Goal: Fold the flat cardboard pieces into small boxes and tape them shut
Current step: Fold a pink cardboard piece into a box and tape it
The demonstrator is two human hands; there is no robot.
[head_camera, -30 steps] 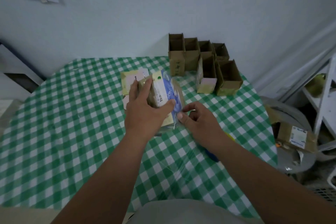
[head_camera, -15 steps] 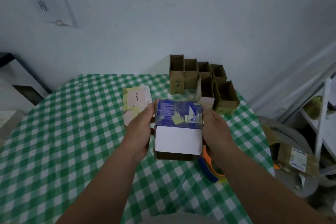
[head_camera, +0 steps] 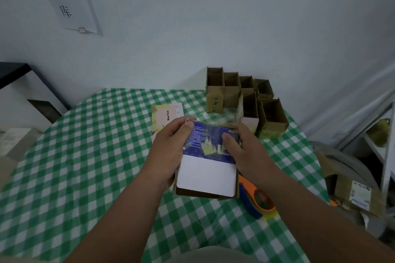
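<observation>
**Over the checked table, both hands grip a half-made box**

Above the green-and-white checked table (head_camera: 89, 156), a small box (head_camera: 208, 162) is held up between two hands, just clear of the cloth. Its upper part is blue with print and shiny tape across it; its lower part is a plain white panel, with brown cardboard edges showing underneath.

Left of the box, the left hand (head_camera: 168, 151) wraps the side, with its thumb lying on the blue top corner and its fingers curled behind. Right of the box, the right hand (head_camera: 245, 151) clasps the other side, with its thumb pressed onto the blue face near the tape.

Just below and right of the box, an orange and blue tape dispenser (head_camera: 256, 200) lies on the table, partly hidden by the right forearm. Behind the box, near its upper left corner, flat cardboard pieces (head_camera: 164, 117) lie on the cloth. Further behind and to the right of the box, a cluster of open brown boxes (head_camera: 243, 100) stands upright at the table's far edge by the wall. High up to the left of the box, a paper sign (head_camera: 68, 0) hangs on the wall.
</observation>
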